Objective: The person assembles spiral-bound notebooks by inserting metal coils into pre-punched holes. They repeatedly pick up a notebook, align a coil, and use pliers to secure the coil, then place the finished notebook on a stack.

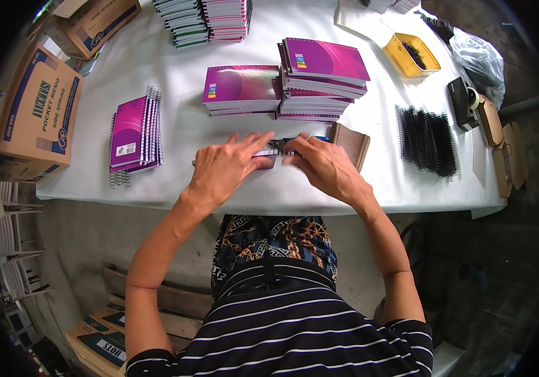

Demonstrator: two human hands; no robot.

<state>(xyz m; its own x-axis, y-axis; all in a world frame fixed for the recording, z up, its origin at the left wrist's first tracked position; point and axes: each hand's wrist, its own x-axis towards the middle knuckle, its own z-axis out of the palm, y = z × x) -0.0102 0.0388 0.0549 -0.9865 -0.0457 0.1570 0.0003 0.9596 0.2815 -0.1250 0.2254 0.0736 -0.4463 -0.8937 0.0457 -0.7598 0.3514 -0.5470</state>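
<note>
Near the front edge of the table, my left hand (222,166) is closed over a small notebook (269,163) and presses it down. Only a strip of the notebook shows between my hands. My right hand (332,166) grips blue-handled pliers (278,144), whose jaws are at the notebook's edge by my left fingertips. Just right of the right hand lies a brown block (353,146). Beyond my hands stand purple notebooks in a lower stack (242,85) and a taller stack (326,58). To the left, several purple notebooks (130,129) lie with wire coils sticking out past their ends.
Black wire coils (428,142) lie in a bundle at the right. Behind them are a yellow tray (423,73) of small dark pieces, a tape dispenser (463,103) and a plastic bag (480,63). Cardboard boxes (40,116) line the left edge; more notebooks (225,22) are stacked at the back.
</note>
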